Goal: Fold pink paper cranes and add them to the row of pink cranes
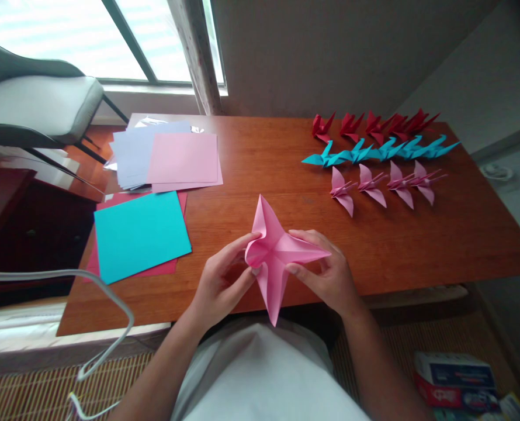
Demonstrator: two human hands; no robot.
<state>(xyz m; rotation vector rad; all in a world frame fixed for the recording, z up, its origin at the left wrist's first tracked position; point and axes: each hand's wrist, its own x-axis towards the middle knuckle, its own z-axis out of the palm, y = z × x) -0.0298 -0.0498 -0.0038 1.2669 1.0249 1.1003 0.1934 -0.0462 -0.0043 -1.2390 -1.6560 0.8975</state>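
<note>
A folded pink paper (277, 251), spread into a four-pointed star shape, is held up between my two hands near the table's front edge. My left hand (225, 275) pinches its rounded left point between thumb and fingers. On the other side, my right hand (325, 269) grips the right point, thumb below and fingers above. One point of the paper aims away from me and another toward my lap. Parts of the fingers are hidden behind the paper.
On the wooden table (260, 158), red cranes (376, 126), blue cranes (387, 151) and pink cranes (400, 184) stand in rows at right. Pink sheets (185, 158), pale lilac sheets (131, 155) and a blue sheet (141, 237) over red ones lie left. A white cable (120, 304) curves at lower left.
</note>
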